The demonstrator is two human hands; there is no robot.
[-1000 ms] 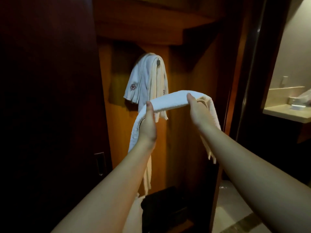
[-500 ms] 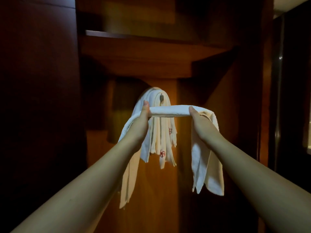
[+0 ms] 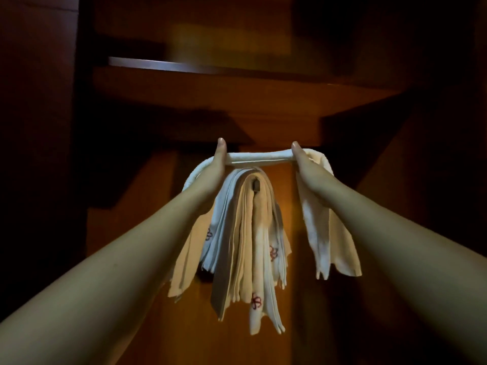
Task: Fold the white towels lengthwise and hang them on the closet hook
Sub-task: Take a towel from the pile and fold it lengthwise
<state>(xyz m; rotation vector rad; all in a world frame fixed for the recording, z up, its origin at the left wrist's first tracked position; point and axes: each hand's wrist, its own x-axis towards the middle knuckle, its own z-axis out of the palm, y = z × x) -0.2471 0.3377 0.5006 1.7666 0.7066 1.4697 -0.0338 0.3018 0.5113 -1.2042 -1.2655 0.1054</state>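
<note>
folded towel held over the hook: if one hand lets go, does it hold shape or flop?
Likely flops: the towel is straight only between the left hand and right hand, and its ends droop. Probably light. Once draped over the hook, it should conform like the hung towels.

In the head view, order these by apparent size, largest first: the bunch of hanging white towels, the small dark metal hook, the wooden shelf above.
1. Wooden shelf
2. Bunch of hanging white towels
3. Small dark metal hook

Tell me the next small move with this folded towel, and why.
Probably lower the folded towel onto the hook. The left hand and right hand hold it stretched level just above the hook, centred over the hanging towels, its ends drooping either side.
</note>
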